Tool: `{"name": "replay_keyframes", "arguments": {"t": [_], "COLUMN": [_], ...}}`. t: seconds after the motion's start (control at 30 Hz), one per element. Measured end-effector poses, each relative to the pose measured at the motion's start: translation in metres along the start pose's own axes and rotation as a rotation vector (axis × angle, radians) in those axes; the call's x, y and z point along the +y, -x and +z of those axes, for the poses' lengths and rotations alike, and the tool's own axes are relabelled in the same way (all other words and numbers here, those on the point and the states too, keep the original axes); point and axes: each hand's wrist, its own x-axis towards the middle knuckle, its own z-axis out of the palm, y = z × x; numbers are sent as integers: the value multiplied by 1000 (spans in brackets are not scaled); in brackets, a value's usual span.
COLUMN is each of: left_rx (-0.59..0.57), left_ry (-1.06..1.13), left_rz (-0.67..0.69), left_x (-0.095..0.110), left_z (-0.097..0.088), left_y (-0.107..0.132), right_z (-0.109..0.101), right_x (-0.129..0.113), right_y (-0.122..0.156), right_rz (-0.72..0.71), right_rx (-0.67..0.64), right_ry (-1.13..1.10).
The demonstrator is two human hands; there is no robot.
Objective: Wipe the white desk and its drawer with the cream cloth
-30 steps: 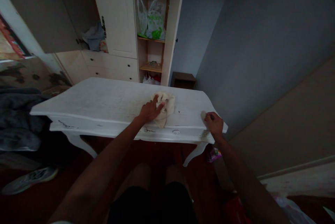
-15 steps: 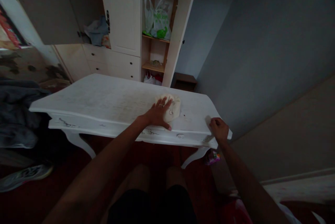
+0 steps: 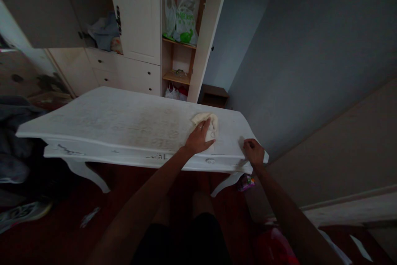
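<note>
My left hand [image 3: 199,138] lies on a cream cloth [image 3: 204,118], right of the middle of a white desk [image 3: 102,110]. Its fingers are stretched out over the cloth, pressing it against the top, with the thumb out to the side. A ring shows on one finger. Grey-brown smudges [image 3: 155,126] mark the desktop to the left of the cloth. At the right front corner, my right hand [image 3: 254,152] rests on the desktop with curled fingers; whatever may be inside them is hidden.
Behind the desk stands a cream wardrobe [image 3: 139,29] with an open door [image 3: 211,25] and plastic bags [image 3: 185,21] on a shelf. A grey wall [image 3: 310,58] rises at right. Dark clothes [image 3: 18,132] and a shoe [image 3: 25,214] are at left. A purple package [image 3: 245,183] lies beneath the desk.
My left hand and the cloth have slid a little to the right across the desktop. The left fingers have come closer together. My right hand keeps its place at the corner; the view has shifted.
</note>
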Motion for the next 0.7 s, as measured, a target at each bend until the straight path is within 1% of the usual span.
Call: {"name": "replay_keyframes", "arguments": {"t": [0.07,0.1,0.13,0.17,0.2,0.27,0.3,0.33,0.37,0.4,0.47,0.53,0.63,0.7], "left_rx": [40,86,161,268,406,687,788,845,856,833,759,733,769,776], "left_ry": [166,250,329,404,493,673,755,835,905,954,1008,1017,1018,1017], "left_rz": [50,48,19,-39,-131,-362,-461,-523,-544,-532,-482,-463,-488,-485], "left_x": [-4,-7,-11,-15,-19,-29,-33,-36,-37,-37,-34,-28,-23,-23], "left_z": [1,0,-1,-2,-3,-6,-8,-9,-10,-11,-13,-14,-16,-17], "left_y": [1,0,0,-1,-2,-5,-6,-6,-6,-6,-5,-5,-5,-5], "right_z": [0,0,0,0,-1,-2,-2,-3,-3,-3,-2,1,10,22], "right_x": [2,2,2,3,3,4,5,6,7,7,5,-4,-34,-61], "right_y": [0,0,0,-1,-1,-2,-3,-4,-6,-9,-14,-19,-24,-25], "right_rz": [-6,-7,-4,-1,-2,-9,-13,-14,-6,11,50,81,91,38], "right_rx": [1,-4,-10,-18,-29,-46,-55,-71,-98,-130,-185,-221,-290,-341], "right_ry": [-4,-6,-5,-6,-8,-11,-16,-29,-54,-86,-146,-198,-307,-316]}}
